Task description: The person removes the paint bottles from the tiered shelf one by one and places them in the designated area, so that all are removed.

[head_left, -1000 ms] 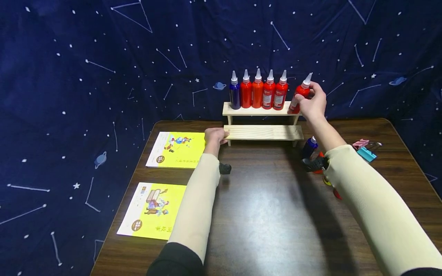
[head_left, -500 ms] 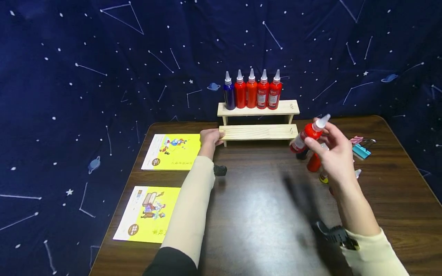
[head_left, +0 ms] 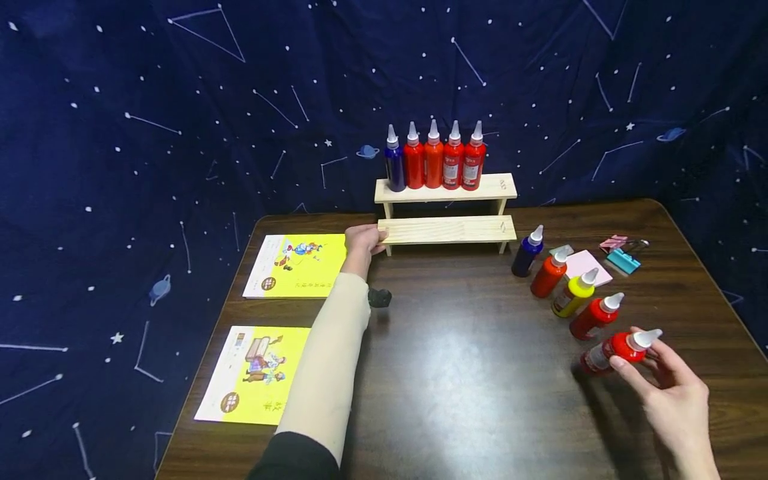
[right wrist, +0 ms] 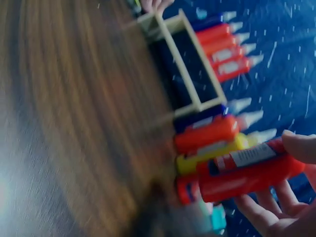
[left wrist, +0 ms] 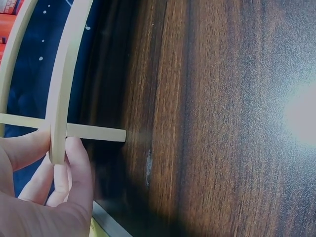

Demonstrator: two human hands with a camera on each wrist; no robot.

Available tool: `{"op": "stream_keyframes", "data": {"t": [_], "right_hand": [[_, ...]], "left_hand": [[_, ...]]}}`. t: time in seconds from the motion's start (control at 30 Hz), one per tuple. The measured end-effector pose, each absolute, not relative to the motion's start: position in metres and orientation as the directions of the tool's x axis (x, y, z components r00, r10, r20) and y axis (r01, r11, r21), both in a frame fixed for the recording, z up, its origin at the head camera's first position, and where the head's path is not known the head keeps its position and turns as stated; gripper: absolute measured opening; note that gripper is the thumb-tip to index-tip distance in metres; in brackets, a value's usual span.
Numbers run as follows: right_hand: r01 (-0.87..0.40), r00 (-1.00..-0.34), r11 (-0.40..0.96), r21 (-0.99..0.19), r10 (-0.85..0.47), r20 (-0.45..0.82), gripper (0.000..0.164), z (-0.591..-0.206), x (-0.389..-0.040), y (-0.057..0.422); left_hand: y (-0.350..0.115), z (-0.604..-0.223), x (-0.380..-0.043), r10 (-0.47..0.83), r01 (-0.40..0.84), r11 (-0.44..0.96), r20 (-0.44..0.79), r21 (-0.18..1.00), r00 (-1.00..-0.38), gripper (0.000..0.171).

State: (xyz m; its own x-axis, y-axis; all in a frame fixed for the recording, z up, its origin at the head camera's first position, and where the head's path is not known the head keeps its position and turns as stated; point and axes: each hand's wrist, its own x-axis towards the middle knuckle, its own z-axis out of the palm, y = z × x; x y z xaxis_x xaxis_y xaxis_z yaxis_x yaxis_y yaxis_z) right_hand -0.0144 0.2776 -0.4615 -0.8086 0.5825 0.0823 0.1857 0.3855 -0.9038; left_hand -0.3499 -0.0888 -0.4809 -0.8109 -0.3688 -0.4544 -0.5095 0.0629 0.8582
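My right hand grips a red paint bottle with a white pointed cap, tilted, at the near end of a row of bottles on the table's right side. In that row stand a blue bottle, an orange-red bottle, a yellow bottle and another red bottle. With thumb and fingers, my left hand pinches the left end of the lower board of a two-step wooden rack; the left wrist view shows the board end between them.
On the rack's upper step stand several bottles, one blue bottle and the others red or orange. Two yellow booklets lie at the left. A pink pad and binder clips lie at the right, behind the row.
My right hand has carried the red bottle from the rack's upper step down and right to the near end of the bottle row. The left hand stays on the rack.
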Motion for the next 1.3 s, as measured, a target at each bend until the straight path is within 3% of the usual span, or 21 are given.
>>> {"op": "stream_keyframes", "data": {"t": [0.1, 0.23, 0.53, 0.73, 0.93, 1.03, 1.17, 1.3], "right_hand": [[0.242, -0.744, 0.346, -0.906, 0.666, 0.055, 0.054, -0.470, -0.017, 0.288], [0.252, -0.705, 0.325, -0.912, 0.707, 0.057, 0.053, -0.478, -0.026, 0.296], [0.364, -0.670, 0.191, -0.911, 0.733, -0.114, 0.056, -0.487, -0.037, 0.300], [0.328, -0.688, 0.210, -0.921, 0.721, -0.080, 0.056, -0.489, -0.037, 0.300], [0.207, -0.665, 0.282, -0.937, 0.743, 0.077, 0.056, -0.483, -0.032, 0.296], [0.050, -0.607, 0.384, -0.922, 0.745, 0.277, 0.052, -0.467, -0.030, 0.290], [-0.174, -0.519, 0.570, -0.803, 0.640, 0.566, 0.048, -0.426, -0.036, 0.271], [-0.394, -0.469, 0.615, -0.684, 0.505, 0.724, 0.045, -0.388, -0.060, 0.245]], "left_hand": [[-0.090, -0.481, -0.351, -0.364, -0.508, 0.071, -0.452, 0.858, -0.814, 0.035], [-0.090, -0.481, -0.353, -0.361, -0.510, 0.076, -0.453, 0.857, -0.815, 0.035], [-0.088, -0.479, -0.352, -0.347, -0.508, 0.060, -0.459, 0.860, -0.818, 0.033], [-0.090, -0.480, -0.351, -0.353, -0.518, 0.051, -0.470, 0.854, -0.809, 0.036], [-0.090, -0.482, -0.350, -0.348, -0.516, 0.054, -0.468, 0.855, -0.812, 0.037], [-0.089, -0.482, -0.350, -0.345, -0.507, 0.055, -0.460, 0.860, -0.818, 0.037], [-0.090, -0.481, -0.351, -0.347, -0.503, 0.063, -0.453, 0.862, -0.821, 0.038], [-0.090, -0.481, -0.353, -0.350, -0.504, 0.066, -0.453, 0.861, -0.820, 0.037]]}}
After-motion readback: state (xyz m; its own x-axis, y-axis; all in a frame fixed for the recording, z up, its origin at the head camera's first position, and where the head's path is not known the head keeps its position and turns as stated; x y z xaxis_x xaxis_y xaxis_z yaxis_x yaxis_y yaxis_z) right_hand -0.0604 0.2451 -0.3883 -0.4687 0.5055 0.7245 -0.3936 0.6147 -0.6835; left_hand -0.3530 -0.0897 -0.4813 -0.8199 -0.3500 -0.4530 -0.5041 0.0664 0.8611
